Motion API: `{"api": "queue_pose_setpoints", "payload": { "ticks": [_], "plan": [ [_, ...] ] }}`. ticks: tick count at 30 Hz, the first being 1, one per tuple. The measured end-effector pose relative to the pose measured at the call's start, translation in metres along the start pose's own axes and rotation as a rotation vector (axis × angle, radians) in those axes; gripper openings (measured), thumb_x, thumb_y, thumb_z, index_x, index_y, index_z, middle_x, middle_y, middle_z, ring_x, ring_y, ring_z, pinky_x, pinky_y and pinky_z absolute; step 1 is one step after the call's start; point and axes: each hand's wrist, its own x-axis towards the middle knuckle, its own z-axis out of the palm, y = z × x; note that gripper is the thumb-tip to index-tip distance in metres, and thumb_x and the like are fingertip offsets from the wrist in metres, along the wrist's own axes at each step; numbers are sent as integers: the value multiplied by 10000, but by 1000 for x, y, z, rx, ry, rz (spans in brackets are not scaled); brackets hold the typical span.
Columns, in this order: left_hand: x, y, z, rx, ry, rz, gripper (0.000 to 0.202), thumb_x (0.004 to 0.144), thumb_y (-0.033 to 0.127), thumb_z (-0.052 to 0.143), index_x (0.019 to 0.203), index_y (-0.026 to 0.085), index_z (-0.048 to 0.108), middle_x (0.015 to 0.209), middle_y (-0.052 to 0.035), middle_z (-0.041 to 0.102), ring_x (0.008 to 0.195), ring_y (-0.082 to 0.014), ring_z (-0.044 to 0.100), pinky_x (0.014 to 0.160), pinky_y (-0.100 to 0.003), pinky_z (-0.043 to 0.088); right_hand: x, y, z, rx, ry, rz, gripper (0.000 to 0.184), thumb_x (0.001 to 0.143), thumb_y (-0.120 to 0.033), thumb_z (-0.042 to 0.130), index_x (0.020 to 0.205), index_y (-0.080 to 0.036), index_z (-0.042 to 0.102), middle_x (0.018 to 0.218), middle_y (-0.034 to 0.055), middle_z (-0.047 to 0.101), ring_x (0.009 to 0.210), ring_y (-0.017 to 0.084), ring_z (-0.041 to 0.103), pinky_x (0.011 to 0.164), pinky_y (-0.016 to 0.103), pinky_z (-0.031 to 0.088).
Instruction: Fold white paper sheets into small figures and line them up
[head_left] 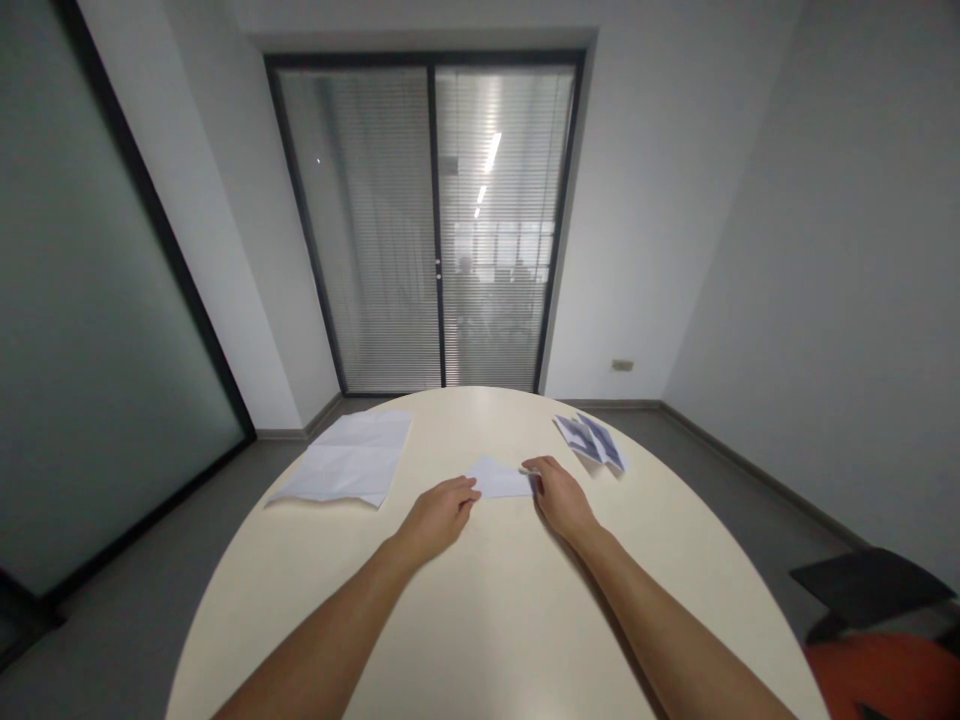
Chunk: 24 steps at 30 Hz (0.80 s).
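A small folded piece of white paper [501, 480] lies on the table between my two hands, its top coming to a low point. My left hand [442, 510] grips its left end, fingers closed at the edge. At the paper's right end, my right hand [559, 492] pinches the corner with thumb and fingers. The fingertips partly cover both ends of the paper.
The round cream table [480, 620] bears a large creased white sheet [349, 455] at left and a folded printed paper [590, 440] at back right. An orange and black chair [885, 670] stands at lower right. Beyond are glass doors [439, 230] with blinds.
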Motion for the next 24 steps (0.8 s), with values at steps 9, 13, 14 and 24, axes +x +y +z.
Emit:
{"api": "queue_pose_setpoints", "payload": {
  "ticks": [9, 13, 14, 24],
  "plan": [
    [0, 1, -1, 18, 1, 25, 306, 964, 214, 485, 1160, 237, 719, 1337, -46, 638, 1256, -191, 578, 1105, -354, 422, -4, -29, -11, -112, -22, -211, 400, 952, -187, 444, 1318, -161, 603, 1404, 120, 561, 1313, 253, 471, 1110, 403, 365],
    [0, 2, -2, 16, 1, 40, 321, 964, 211, 473, 1179, 225, 712, 1352, -57, 625, 1272, -192, 565, 1116, -352, 407, -18, -40, 0, -79, -238, -269, 570, 1002, -437, 393, 1483, -134, 428, 1561, 147, 369, 1461, 312, 287, 1178, 492, 254],
    [0, 2, -2, 15, -6, 35, 329, 967, 217, 465, 1190, 223, 707, 1360, -62, 618, 1280, -196, 559, 1117, -357, 405, -20, -40, 3, -79, -288, -231, 612, 1005, -483, 361, 1503, -130, 394, 1573, 151, 341, 1473, 330, 252, 1180, 521, 235],
    [-7, 16, -3, 162, -118, -15, 532, 988, 453, 405, 1439, 185, 495, 1536, -122, 410, 1439, -273, 353, 1184, -450, 274, -17, -35, 0, -104, -393, -85, 770, 974, -604, 316, 1552, -97, 271, 1622, 161, 175, 1509, 314, 117, 1208, 475, 135]
  ]
}}
